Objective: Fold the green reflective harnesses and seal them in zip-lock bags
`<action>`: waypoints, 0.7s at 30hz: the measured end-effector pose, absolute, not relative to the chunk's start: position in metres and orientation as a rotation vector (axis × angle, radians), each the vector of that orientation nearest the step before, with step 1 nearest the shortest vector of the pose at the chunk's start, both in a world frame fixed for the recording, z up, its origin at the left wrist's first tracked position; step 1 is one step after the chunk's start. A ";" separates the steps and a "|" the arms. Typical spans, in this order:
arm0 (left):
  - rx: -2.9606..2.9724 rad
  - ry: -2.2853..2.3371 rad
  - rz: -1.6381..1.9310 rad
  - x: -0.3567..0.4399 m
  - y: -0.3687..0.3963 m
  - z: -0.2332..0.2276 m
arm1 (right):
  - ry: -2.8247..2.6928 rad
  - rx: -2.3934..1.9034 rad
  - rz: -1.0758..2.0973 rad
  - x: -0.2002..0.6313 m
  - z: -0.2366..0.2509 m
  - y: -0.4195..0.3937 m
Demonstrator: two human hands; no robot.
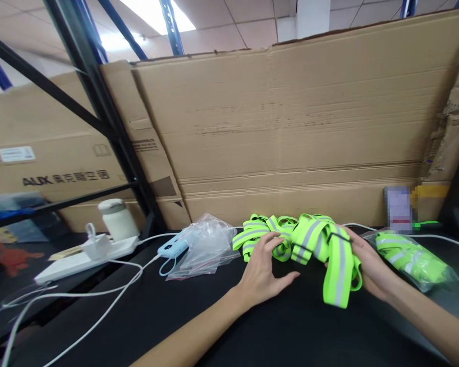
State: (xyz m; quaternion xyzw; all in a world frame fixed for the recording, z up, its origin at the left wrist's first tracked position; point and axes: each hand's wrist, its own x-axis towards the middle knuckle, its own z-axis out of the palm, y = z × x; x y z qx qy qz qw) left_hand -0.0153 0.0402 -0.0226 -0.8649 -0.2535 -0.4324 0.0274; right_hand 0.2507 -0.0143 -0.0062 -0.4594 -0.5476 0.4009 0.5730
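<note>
Holds a strap bundle [334,265] over the black table [309,331], right hand [367,260] closed around its right side: neon yellow-green, striped grey lengthwise, fitted with black buckles [301,248], drooping in a loop. Has the left hand [262,272] loosely spread before another strap pile [252,233]; cannot tell whether touching.

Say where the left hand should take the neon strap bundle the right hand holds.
Probably pinch the hanging loop of the neon strap bundle near its lower end, coming from the left: the flat band droops below the rest, and the right hand occupies the right side.
</note>
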 end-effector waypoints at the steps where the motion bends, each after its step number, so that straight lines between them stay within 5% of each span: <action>1: -2.691 -0.718 -1.372 -0.013 0.038 -0.023 | -1.171 -1.017 1.103 0.241 -0.008 -0.018; 6: -2.910 -0.580 -1.238 -0.012 0.032 -0.020 | -1.103 -0.912 1.414 0.219 -0.019 -0.027; 21: -2.749 -0.214 -0.936 -0.001 0.015 -0.016 | -1.365 -0.919 1.250 0.212 -0.030 -0.026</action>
